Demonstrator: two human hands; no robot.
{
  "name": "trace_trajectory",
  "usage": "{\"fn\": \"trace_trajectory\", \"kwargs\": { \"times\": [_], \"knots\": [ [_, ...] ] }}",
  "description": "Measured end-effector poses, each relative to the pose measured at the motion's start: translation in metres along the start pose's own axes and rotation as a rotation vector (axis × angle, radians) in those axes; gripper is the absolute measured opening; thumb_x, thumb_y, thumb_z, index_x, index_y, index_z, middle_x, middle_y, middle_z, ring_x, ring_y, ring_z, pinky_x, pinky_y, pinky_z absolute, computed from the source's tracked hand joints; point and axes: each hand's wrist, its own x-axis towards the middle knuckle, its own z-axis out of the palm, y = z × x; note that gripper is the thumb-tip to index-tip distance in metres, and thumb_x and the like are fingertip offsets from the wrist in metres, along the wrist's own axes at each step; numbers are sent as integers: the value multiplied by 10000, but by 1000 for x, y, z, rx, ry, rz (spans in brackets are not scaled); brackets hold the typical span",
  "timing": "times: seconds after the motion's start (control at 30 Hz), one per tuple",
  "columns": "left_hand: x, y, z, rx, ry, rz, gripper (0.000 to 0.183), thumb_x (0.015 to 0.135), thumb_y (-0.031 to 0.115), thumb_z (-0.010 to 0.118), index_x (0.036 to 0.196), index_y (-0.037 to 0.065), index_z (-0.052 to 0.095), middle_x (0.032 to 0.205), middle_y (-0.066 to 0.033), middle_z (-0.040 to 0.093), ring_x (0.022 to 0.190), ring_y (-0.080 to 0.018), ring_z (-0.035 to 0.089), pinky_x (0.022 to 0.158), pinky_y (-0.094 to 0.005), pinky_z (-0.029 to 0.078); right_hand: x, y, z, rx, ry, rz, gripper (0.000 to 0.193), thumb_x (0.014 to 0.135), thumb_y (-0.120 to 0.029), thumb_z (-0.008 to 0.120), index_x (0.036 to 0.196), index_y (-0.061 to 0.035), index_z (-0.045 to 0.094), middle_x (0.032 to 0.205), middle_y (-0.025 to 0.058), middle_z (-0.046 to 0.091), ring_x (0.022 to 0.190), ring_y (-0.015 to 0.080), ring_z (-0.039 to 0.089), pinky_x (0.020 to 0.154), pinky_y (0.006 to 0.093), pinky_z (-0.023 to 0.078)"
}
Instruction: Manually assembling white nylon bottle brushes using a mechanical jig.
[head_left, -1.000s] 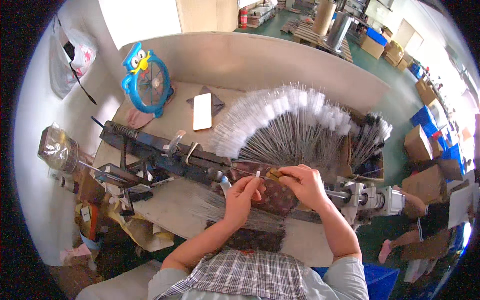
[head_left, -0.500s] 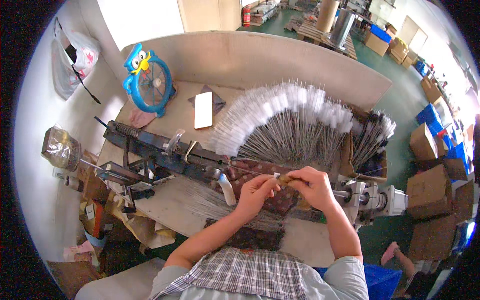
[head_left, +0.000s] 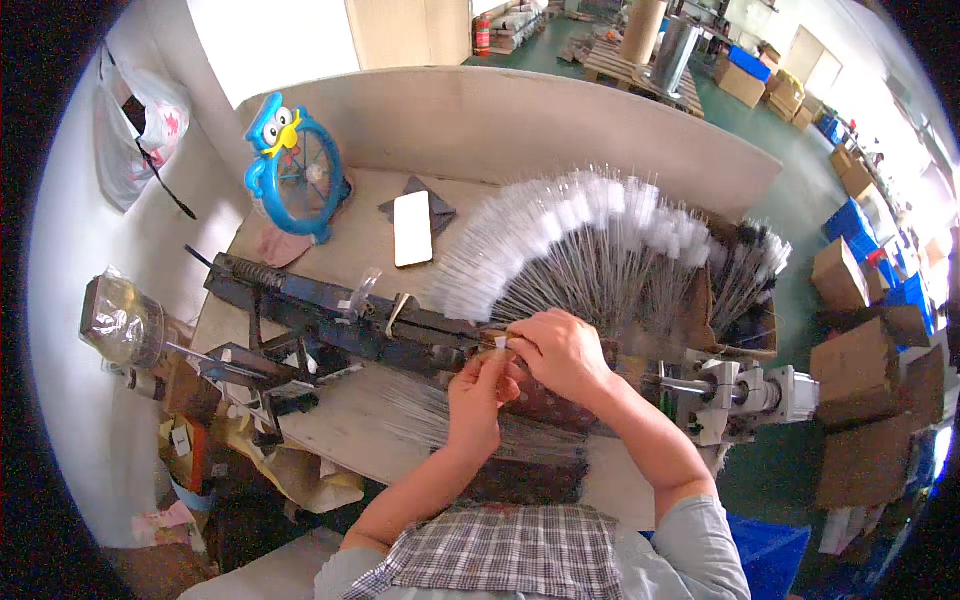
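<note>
My left hand (head_left: 476, 402) is closed in a pinch, thumb and fingertips up against a small white piece (head_left: 501, 342) at the bench machine's right end. From the right, my right hand (head_left: 562, 355) reaches over with bent, closed fingers, its tips beside the same white piece. What lies inside the right fingers is hidden. Beyond them fans a large heap of white-bristled wire brushes (head_left: 590, 260), their thin metal stems toward me. More bare wire stems (head_left: 415, 412) lie left of my left hand. The long dark metal machine (head_left: 330, 310) runs leftward from my hands.
A motor-like unit with a shaft (head_left: 740, 395) stands at the bench's right. Dark-bristled brushes (head_left: 745, 275) fill a cardboard box behind it. A phone (head_left: 412, 229) and a blue cartoon-bird fan (head_left: 295, 175) sit at the back left. A low partition (head_left: 480, 120) borders the bench.
Both hands have moved left along the bench with the white piece, the right one farther. A brownish item visible at the right fingertips before is now out of sight. The view has shifted slightly.
</note>
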Motion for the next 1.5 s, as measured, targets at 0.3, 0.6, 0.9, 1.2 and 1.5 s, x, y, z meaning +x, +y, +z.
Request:
{"fn": "trace_trajectory", "kwargs": {
  "times": [0.3, 0.6, 0.9, 1.2, 1.5],
  "knots": [
    [-3, 10, -2, 128, -65, -51, 370, 950, 366, 423, 939, 28, 572, 768, -62, 614, 646, -137, 583, 620, -272, 477, 0, -1, -10, 398, -186, 324, 209, 778, -211, 649, 880, -31, 683, 790, 123, 654, 750, 266, 627, 678, 340, 494],
    [5, -8, -6, -314, 25, -8, 316, 934, 359, 444, 994, 60, 528, 933, -42, 597, 884, -165, 571, 799, -358, 460, -10, -24, 2, -44, 65, 21, 284, 681, -238, 706, 914, -82, 662, 874, 43, 645, 856, 227, 587, 733, 357, 462],
    [-2, -5, 9, -268, 93, 66, 54, 861, 108, 554, 872, 59, 531, 810, -25, 561, 777, -133, 578, 726, -293, 487, -19, -17, -4, -113, 171, -161, 265, 675, -168, 653, 939, -155, 644, 912, -15, 602, 873, 193, 560, 742, 344, 443],
    [-2, -6, 10, -289, 53, 85, 90, 861, 59, 530, 935, 11, 548, 883, -59, 594, 806, -147, 593, 764, -306, 493, -19, -12, -12, -53, 147, -116, 269, 616, -126, 734, 881, -115, 690, 906, 18, 641, 864, 216, 587, 748, 345, 476],
    [1, -10, 1, -420, 18, 14, 156, 905, 155, 504, 953, 20, 566, 892, -53, 597, 819, -136, 591, 757, -290, 486, -15, -24, 3, -9, 158, -63, 235, 641, -92, 707, 875, -83, 693, 918, 35, 643, 864, 226, 587, 750, 331, 487]
  ]
}}
